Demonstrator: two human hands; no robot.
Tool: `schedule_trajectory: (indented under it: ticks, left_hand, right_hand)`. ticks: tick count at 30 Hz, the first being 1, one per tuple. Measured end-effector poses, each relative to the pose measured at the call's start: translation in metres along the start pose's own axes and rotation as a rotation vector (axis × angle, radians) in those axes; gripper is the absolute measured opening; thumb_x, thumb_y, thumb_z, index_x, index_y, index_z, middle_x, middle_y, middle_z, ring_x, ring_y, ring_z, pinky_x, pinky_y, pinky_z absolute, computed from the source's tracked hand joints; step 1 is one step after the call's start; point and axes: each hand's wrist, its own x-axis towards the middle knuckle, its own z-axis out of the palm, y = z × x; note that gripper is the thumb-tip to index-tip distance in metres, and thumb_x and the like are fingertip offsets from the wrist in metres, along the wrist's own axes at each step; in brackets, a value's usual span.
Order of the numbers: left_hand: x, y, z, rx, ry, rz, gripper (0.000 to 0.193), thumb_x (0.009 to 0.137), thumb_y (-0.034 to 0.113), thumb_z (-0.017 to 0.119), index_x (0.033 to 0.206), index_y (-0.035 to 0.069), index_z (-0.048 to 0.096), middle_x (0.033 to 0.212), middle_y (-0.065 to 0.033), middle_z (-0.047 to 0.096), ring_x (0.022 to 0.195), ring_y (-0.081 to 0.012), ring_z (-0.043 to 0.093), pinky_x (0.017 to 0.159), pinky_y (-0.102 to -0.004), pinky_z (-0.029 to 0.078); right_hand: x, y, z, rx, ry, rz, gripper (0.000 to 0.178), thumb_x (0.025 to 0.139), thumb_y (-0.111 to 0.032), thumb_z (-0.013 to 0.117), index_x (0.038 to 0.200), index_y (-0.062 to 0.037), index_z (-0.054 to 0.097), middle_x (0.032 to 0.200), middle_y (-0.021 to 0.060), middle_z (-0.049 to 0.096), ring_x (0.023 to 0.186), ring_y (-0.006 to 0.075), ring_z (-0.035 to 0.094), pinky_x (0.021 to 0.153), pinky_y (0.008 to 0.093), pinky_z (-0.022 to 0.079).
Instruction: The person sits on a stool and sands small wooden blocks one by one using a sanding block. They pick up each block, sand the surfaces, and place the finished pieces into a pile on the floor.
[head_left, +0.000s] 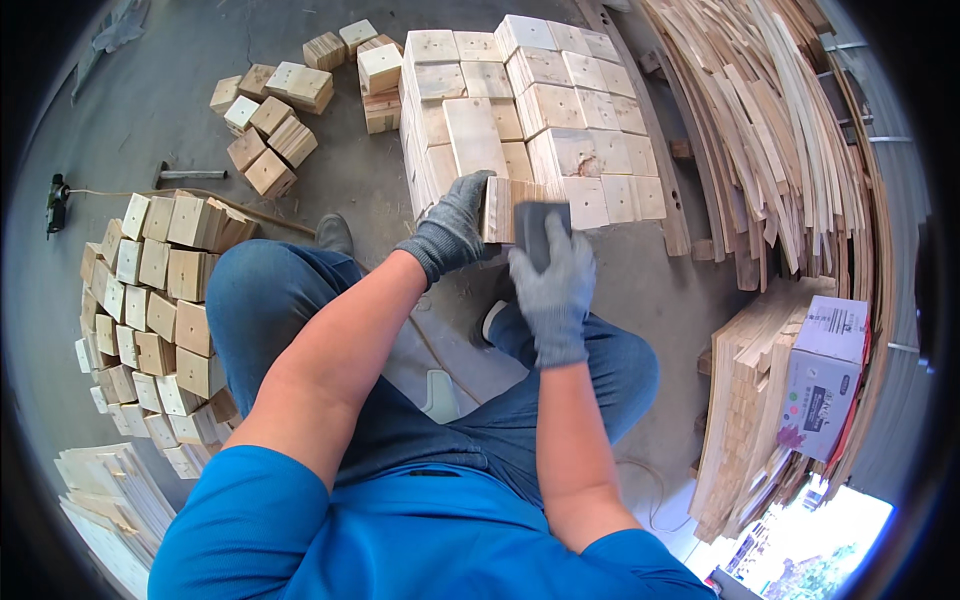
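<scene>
In a grey knit glove, my left hand (pixel 452 222) is closed around the left side of a wooden block (pixel 497 212) with layered grain. My right hand (pixel 555 285), gloved as well, grips a dark grey sanding block (pixel 536 232) against the wooden block's right end. Both are held above my knees, in front of the near face of a tall stack of wooden blocks (pixel 584 150). My right fingers lie over the sanding block and partly hide it. The wooden block's lower edge is hidden behind my hands.
More wooden blocks (pixel 155 265) are piled at my left, and loose blocks (pixel 268 172) lie on the floor beyond. A hammer (pixel 195 175) and a power tool (pixel 57 205) lie at left. Long wood strips (pixel 745 130) and a purple-white carton (pixel 822 385) stand at right.
</scene>
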Motion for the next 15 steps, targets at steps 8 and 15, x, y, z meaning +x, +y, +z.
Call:
schedule_trajectory:
  ticks: [8,15]
  left_hand:
    - [0.0,0.002,0.002,-0.01,0.002,0.001,0.11,0.065,0.033,0.102,0.153,0.005,0.043,0.141,-0.0227,0.053,0.131,-0.0399,0.058,0.117,-0.0444,0.048]
    - [0.002,-0.009,0.011,-0.064,0.021,0.053,0.109,0.066,0.03,0.102,0.154,0.004,0.042,0.141,-0.0205,0.053,0.131,-0.0353,0.056,0.118,-0.0413,0.047]
  right_hand:
    - [-0.012,-0.001,0.001,0.002,0.031,0.013,0.074,0.082,-0.034,0.087,0.148,-0.0095,0.063,0.144,0.0303,0.057,0.13,0.0483,0.058,0.111,0.0568,0.048]
    - [0.122,0.0,0.013,0.092,-0.068,0.153,0.077,0.083,-0.034,0.088,0.148,0.0007,0.064,0.135,0.0282,0.072,0.123,0.0389,0.071,0.11,0.0451,0.054]
